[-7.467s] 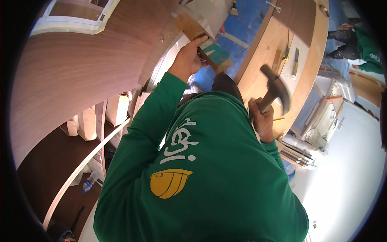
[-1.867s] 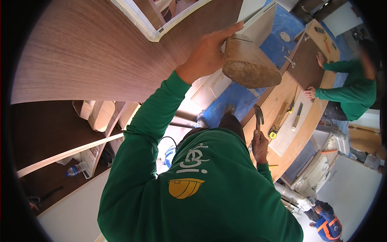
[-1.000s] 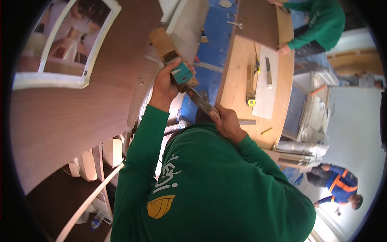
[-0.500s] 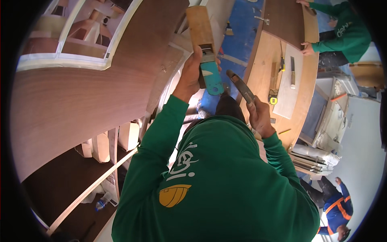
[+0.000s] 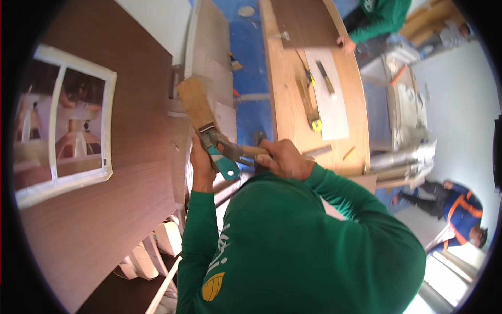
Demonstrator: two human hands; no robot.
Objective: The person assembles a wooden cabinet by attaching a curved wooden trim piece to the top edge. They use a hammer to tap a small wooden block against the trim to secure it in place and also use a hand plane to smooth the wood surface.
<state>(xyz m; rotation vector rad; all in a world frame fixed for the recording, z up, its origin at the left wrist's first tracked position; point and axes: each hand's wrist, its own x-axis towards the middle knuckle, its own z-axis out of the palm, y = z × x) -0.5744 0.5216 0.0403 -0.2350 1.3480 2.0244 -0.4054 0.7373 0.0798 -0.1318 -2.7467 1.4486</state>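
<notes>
The left hand (image 5: pixel 201 162) gripped one wide paintbrush (image 5: pixel 206 128) by its teal handle, bristles pointing away above the hand against one brown veneer panel (image 5: pixel 133 110). Just beside it, the right hand (image 5: pixel 285 159) was closed around one wooden hammer handle (image 5: pixel 251 152), touching the brush's ferrule.

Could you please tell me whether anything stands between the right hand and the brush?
Only the hammer that the right hand itself holds. It reaches across to the brush, close to the teal handle that the left hand holds. Nothing else visible lies between them.
</notes>
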